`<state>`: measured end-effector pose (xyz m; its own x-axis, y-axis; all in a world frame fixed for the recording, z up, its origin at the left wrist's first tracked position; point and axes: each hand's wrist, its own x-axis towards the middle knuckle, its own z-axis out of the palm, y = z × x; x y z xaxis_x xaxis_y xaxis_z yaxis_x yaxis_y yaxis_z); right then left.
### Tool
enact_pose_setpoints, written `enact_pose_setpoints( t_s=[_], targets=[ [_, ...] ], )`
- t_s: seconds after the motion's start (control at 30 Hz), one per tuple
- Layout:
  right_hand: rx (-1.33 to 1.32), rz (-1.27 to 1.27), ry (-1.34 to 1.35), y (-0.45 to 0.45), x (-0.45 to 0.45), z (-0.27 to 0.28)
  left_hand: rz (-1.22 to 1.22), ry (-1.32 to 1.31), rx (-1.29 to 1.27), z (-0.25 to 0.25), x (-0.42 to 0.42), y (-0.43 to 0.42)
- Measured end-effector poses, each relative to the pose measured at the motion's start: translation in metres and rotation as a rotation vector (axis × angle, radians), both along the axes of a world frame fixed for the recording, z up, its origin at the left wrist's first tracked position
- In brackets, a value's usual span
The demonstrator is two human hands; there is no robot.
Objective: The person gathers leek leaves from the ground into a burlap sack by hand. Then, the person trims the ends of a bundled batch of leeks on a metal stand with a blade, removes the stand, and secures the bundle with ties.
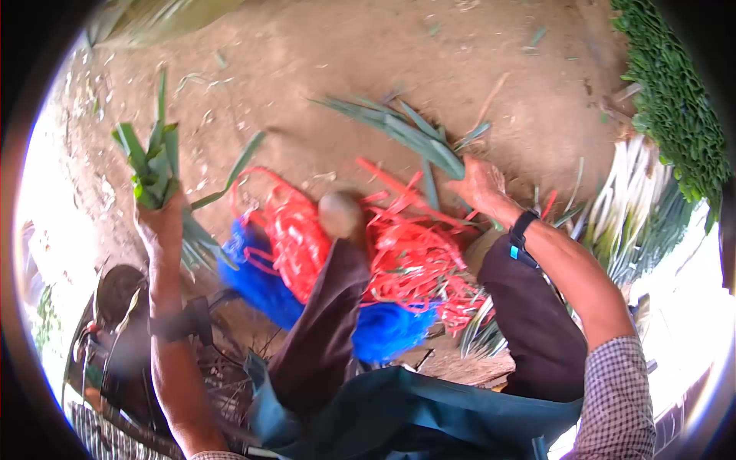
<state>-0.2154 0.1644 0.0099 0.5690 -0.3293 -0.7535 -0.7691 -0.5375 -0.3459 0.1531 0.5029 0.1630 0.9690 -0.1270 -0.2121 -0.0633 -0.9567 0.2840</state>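
Observation:
At the left, my left hand is closed around a bunch of leeks, their flat green leaves sticking up above the fist. More long leaves hang down beside that wrist. On the right, my right hand grips other leek leaves, which point up and left over the dirt ground. Its fingertips are partly hidden behind the leaves. Between my hands, a heap of red plastic strips lies around my feet, with blue netting under and beside it.
White-stalked leeks lie in a pile at the right, beside a large stack of dark green leaves. Leaf scraps are scattered over the dirt ground. A dark basket-like object stands at lower left. A teal apron covers my lap.

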Motion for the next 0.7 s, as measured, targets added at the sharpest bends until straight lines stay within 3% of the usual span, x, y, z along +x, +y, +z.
enact_pose_setpoints(
  t_s=[0.1, 0.13, 0.27, 0.3, 0.37, 0.4, 0.5, 0.53, 0.57, 0.63, 0.7],
  targets=[
    [-0.047, -0.167, 0.017, 0.022, -0.025, -0.029, -0.032, 0.036, 0.05, 0.038, 0.011, 0.021],
    [0.133, -0.411, 0.159, 0.021, -0.031, -0.023, 0.026, 0.085, 0.039, 0.051, 0.015, 0.03],
    [0.17, -0.415, -0.278, 0.005, -0.035, 0.02, 0.167, 0.196, -0.22, 0.059, 0.0, 0.078],
    [0.279, -0.479, -0.309, 0.01, -0.032, 0.023, 0.088, 0.093, -0.193, 0.049, -0.01, 0.096],
    [0.294, -0.643, -0.05, 0.03, -0.003, 0.038, 0.215, 0.176, -0.302, 0.058, -0.049, 0.08],
    [0.175, -0.599, -0.272, 0.054, -0.014, 0.006, 0.31, 0.25, -0.37, 0.06, -0.063, 0.07],
    [-0.125, -0.334, 0.223, 0.089, -0.007, -0.037, 0.46, 0.3, -0.467, 0.063, -0.096, 0.055],
    [-0.092, -0.419, 0.191, 0.088, 0.001, -0.022, 0.487, 0.273, -0.484, 0.062, -0.1, 0.058],
    [-0.134, -0.432, 0.137, 0.096, -0.02, -0.056, 0.545, 0.325, -0.559, 0.062, -0.104, 0.066],
    [0.079, -0.485, 0.122, 0.078, -0.03, -0.037, 0.601, 0.402, -0.547, 0.084, -0.111, 0.057],
    [0.064, -0.563, -0.04, 0.048, -0.03, -0.017, 0.641, 0.435, -0.641, 0.084, -0.114, 0.059]
  ],
)
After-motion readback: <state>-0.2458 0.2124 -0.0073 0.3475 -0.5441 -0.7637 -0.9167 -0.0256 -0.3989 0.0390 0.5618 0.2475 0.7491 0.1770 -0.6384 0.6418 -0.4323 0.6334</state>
